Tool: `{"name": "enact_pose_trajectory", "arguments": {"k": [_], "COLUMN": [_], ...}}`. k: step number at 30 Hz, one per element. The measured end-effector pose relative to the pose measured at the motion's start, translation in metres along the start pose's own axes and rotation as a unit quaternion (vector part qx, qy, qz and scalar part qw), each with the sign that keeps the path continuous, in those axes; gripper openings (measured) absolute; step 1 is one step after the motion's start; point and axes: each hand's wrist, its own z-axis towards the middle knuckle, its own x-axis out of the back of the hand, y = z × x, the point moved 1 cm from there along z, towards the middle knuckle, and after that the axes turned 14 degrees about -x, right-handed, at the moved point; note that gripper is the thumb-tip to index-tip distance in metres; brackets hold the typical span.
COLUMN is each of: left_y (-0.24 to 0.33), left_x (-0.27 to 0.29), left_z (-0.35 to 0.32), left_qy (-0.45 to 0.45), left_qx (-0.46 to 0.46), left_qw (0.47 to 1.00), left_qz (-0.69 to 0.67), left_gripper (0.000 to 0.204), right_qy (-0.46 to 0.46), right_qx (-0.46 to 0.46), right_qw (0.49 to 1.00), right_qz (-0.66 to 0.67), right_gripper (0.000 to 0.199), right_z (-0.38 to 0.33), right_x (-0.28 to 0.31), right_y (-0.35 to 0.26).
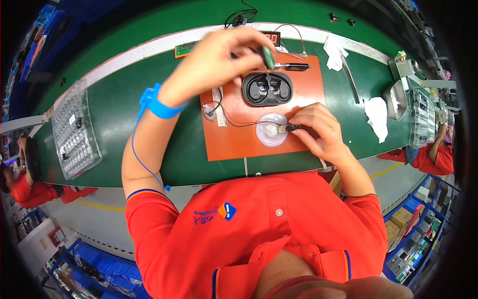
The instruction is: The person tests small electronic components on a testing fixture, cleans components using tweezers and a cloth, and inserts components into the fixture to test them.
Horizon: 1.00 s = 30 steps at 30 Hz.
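While the clear plastic parts tray [75,130] sat at the far left of the green table [119,107], the work itself was gathered on the orange mat [234,139] in front of the person. The left hand [215,64], wearing a blue wrist strap [158,103] with a coiled lead, was raised above the mat's upper left corner; its grip was closed around a green-handled tool [269,57], probably a soldering iron or a small driver, though motion blur hid the tip. Just below that tool lay the black earbud charging case [267,88], open and empty-looking, resting on the mat. Thin red and black wires [239,122] ran across the mat to a white round pad [271,130], where the right hand [318,130] pinched a small dark component [289,128] between thumb and fingers, pressing it onto the pad. Farther right were white cloths [377,115] and a metal fixture [398,94] on the table. Judging from this, the step in hand appeared to be holding the small part steady while the tool was brought over. The next move would seem to call for lowering the tool tip accurately onto the part by the wires, keeping the right-hand pinch still and the fingers clear of the tip.
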Motion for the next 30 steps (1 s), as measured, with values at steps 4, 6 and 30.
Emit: {"name": "enact_pose_trajectory", "arguments": {"k": [4,6,30], "left_y": [-0.014,-0.019,-0.085], "left_x": [-0.025,-0.031,0.133], "left_z": [-0.001,-0.003,-0.027], "left_qy": [-0.024,-0.025,0.482], "left_qx": [-0.218,-0.228,-0.071], "left_qw": [0.968,0.964,0.865], "left_qz": [0.123,0.135,-0.119], "left_gripper": [0.028,0.028,0.032], "right_qy": [0.031,0.022,0.065], "right_qx": [0.062,0.092,0.039], "right_qw": [0.993,0.988,0.994], "right_qz": [-0.094,-0.125,-0.083], "right_gripper": [0.025,0.025,0.036], "right_z": [-0.004,-0.003,0.074], "right_x": [-0.002,-0.002,0.010], "right_y": [-0.005,-0.007,0.028]}}
